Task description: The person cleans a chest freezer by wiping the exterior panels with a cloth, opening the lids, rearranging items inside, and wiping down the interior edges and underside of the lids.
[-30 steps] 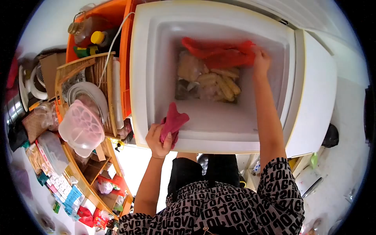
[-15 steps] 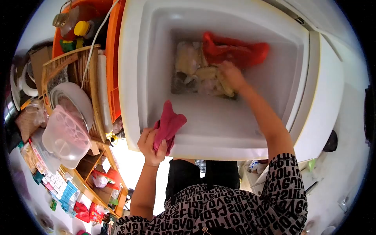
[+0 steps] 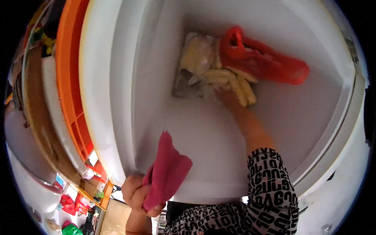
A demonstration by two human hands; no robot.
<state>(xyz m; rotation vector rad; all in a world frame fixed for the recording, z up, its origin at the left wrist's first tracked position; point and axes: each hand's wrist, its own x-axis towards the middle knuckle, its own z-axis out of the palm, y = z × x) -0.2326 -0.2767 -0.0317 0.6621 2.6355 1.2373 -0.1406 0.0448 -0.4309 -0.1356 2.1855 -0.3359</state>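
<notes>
My left hand (image 3: 139,194) is closed around a crumpled pink cloth (image 3: 168,168) at the front left of a white chest freezer (image 3: 188,137). Deep inside, my right hand (image 3: 226,97) reaches down to the freezer floor, right beside several yellow corn cobs (image 3: 242,89) and some clear plastic wrapping (image 3: 207,91). Its fingers are blurred and partly hidden, so I cannot make out what they grip. Just behind the cobs lies a red plastic bag (image 3: 266,64). To the left rests a clear bag with pale yellow contents (image 3: 197,53).
The freezer's white rim (image 3: 96,94) surrounds the opening. Along its left side stands an orange crate (image 3: 70,78), with a brown wooden edge (image 3: 37,102) beyond it. Red packets (image 3: 68,204) and other household items lie at the lower left.
My view has moved closer over the freezer. My right hand has shifted from beside the red bag to the near side of the corn cobs. The pink cloth stays in my left hand.
</notes>
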